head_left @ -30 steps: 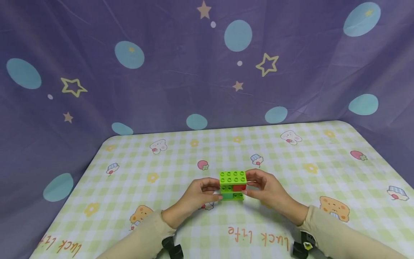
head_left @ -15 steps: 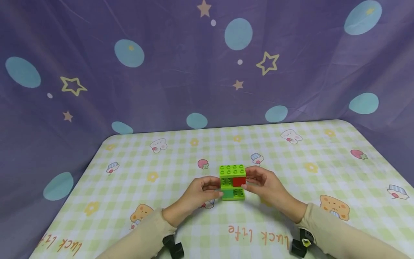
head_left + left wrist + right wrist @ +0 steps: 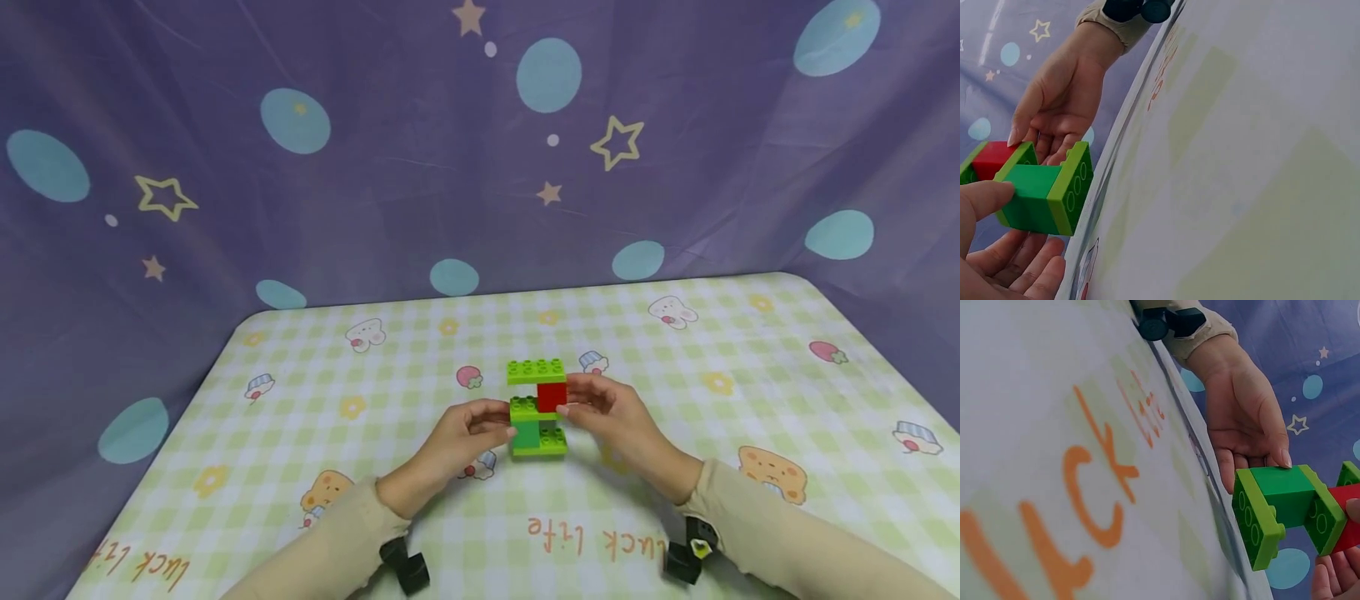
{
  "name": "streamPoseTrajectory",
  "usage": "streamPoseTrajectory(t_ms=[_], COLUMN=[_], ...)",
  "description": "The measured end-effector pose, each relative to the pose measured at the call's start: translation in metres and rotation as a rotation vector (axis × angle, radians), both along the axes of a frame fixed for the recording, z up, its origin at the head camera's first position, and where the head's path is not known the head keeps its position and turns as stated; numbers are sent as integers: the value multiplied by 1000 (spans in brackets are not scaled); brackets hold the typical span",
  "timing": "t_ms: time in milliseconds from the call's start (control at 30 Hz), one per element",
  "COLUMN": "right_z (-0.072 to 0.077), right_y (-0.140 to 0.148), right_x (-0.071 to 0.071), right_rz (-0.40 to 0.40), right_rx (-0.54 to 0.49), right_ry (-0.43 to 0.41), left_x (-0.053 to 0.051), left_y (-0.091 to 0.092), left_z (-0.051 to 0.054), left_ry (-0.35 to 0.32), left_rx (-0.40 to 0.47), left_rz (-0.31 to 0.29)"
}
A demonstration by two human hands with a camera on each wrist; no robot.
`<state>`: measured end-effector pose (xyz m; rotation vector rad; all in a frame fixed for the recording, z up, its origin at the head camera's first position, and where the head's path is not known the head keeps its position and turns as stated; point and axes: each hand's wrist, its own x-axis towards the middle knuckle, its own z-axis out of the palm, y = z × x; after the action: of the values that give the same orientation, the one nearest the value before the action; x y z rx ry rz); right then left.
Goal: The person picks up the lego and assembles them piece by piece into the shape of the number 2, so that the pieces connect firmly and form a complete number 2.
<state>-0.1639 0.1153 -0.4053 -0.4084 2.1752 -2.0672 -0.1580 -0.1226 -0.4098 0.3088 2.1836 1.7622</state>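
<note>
A small stack of toy building blocks stands upright between the two hands in the head view. It has a lime top plate (image 3: 536, 372), a red brick (image 3: 552, 397) under its right half, a lime middle plate (image 3: 523, 407), a green brick (image 3: 527, 434) at lower left and a lime bottom plate (image 3: 552, 443). My left hand (image 3: 463, 440) pinches the green brick, its thumb on the near face. Opposite, my right hand (image 3: 618, 414) pinches the red brick. Both wrist views show the bottom plate's hollow underside, held off the table.
A checkered tablecloth (image 3: 360, 454) printed with flowers, strawberries and lettering covers the table. Behind its far edge hangs a purple curtain (image 3: 390, 200) with stars and ovals. Black wrist devices (image 3: 405, 567) sit under both sleeves.
The block stack has risen in the head view and tipped, with its top going back, so more of its near side shows. Both hands have kept their grip and moved with it.
</note>
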Motion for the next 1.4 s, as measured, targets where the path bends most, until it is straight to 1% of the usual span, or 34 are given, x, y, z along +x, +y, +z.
streamPoseTrajectory(t_ms=[133, 267, 400, 500, 800, 1167, 1400], right_z=[1, 3, 2, 1, -5, -10, -12], right_y=[-3, -6, -9, -10, -13, -13, -15], right_x=[-3, -6, -7, -8, -9, -12, -14], right_rz=[-12, -19, -21, -23, -51, -71, -74], right_rx=[-6, -22, -45, -55, -73, 0, -22], right_ry=[-18, -11, 8, 11, -34, -91, -110], left_x=[0, 0, -1, -2, -3, -6, -8], left_y=[0, 0, 0, 0, 1, 2, 3], left_z=[1, 2, 4, 4, 4, 1, 1], left_ry=[-23, -47, -42, -34, -61, -78, -93], left_rx=[25, 46, 51, 58, 84, 69, 66], left_rz=[23, 50, 88, 103, 106, 101, 114])
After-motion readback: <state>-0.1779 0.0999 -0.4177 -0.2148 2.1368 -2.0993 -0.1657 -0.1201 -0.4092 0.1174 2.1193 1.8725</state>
